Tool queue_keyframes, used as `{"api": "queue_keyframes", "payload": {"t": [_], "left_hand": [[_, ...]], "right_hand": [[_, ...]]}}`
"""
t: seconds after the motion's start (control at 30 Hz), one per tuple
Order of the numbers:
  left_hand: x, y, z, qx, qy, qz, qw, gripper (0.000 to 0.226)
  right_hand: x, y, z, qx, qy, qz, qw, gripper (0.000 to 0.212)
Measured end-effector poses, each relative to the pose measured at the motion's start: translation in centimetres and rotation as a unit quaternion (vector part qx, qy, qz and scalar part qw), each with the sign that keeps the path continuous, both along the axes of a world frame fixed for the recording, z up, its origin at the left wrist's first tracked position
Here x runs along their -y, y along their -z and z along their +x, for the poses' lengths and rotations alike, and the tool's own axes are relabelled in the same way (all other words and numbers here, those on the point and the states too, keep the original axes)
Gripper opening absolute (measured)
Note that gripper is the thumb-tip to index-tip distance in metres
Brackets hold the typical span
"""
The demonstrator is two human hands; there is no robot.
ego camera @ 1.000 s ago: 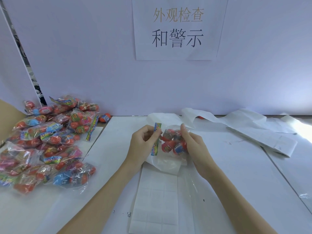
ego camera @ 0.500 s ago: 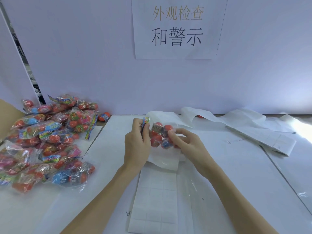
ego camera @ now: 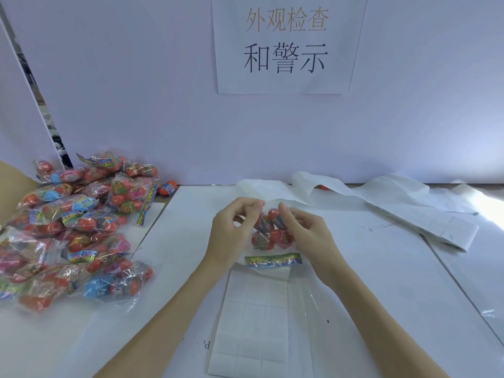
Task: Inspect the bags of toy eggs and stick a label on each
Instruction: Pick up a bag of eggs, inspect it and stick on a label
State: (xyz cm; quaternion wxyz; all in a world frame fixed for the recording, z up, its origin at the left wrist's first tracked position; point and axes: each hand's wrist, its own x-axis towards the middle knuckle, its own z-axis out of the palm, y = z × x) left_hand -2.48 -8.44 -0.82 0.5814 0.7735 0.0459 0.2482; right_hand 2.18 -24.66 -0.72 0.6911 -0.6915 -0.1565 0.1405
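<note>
One bag [ego camera: 270,236] of red toy eggs hangs between both hands above the bench [ego camera: 381,282], its coloured header strip at the bottom edge. The left hand [ego camera: 231,230] pinches the bag's upper left edge with curled fingers; the right hand [ego camera: 305,230] pinches its upper right side. A label sheet [ego camera: 253,323] lies just below on the bench. A pile [ego camera: 73,225] of bagged eggs sits well to the left. Crumpled backing paper [ego camera: 354,192] trails along the wall, under a sign [ego camera: 286,45].

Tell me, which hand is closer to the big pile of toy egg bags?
Left. The left hand is on the side of the pile of toy egg bags, apart from it; the right hand is farther off, across the held bag.
</note>
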Motion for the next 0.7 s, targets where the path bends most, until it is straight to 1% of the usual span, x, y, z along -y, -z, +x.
{"api": "queue_keyframes", "payload": {"t": [0.1,0.17,0.23,0.3,0.37,0.4,0.47,0.5,0.57,0.63,0.7], "left_hand": [[-0.30,0.10,0.22,-0.017,-0.003,-0.049,0.999,0.022],[-0.57,0.09,0.28,-0.021,0.006,-0.097,0.995,0.023],[-0.70,-0.14,0.33,-0.017,0.011,-0.126,0.992,0.025],[-0.78,-0.27,0.45,-0.016,0.010,-0.127,0.992,0.025],[-0.75,-0.31,0.52,-0.013,0.002,-0.123,0.992,0.024],[-0.73,-0.25,0.53,-0.009,-0.004,-0.125,0.992,0.024],[-0.71,-0.10,0.45,0.001,-0.018,-0.126,0.992,0.021],[-0.65,-0.11,0.35,0.006,-0.022,-0.119,0.993,0.019],[-0.51,-0.12,0.15,0.025,-0.027,-0.102,0.994,0.030],[-0.43,-0.07,0.09,0.052,-0.019,-0.085,0.995,0.030],[-0.44,-0.21,0.02,0.068,-0.008,-0.079,0.995,0.029]], "right_hand": [[-0.06,0.03,0.09,-0.013,0.009,-0.017,1.000,0.053],[-0.06,0.23,0.20,-0.007,0.019,-0.028,0.999,0.052],[-0.05,0.22,0.21,-0.006,0.020,-0.021,1.000,0.049],[-0.12,0.08,0.22,0.001,0.013,-0.017,1.000,0.048],[-0.25,-0.01,0.17,0.035,0.027,-0.035,0.998,0.050],[-0.23,0.00,0.19,0.077,0.051,-0.062,0.994,0.053],[-0.01,0.06,0.23,0.191,0.106,-0.138,0.966,0.060],[0.17,0.06,0.25,0.230,0.120,-0.157,0.953,0.059],[0.44,0.04,0.30,0.245,0.128,-0.153,0.949,0.056],[0.51,0.11,0.41,0.237,0.129,-0.138,0.953,0.051],[0.58,0.02,0.23,0.232,0.120,-0.122,0.958,0.038]]}}
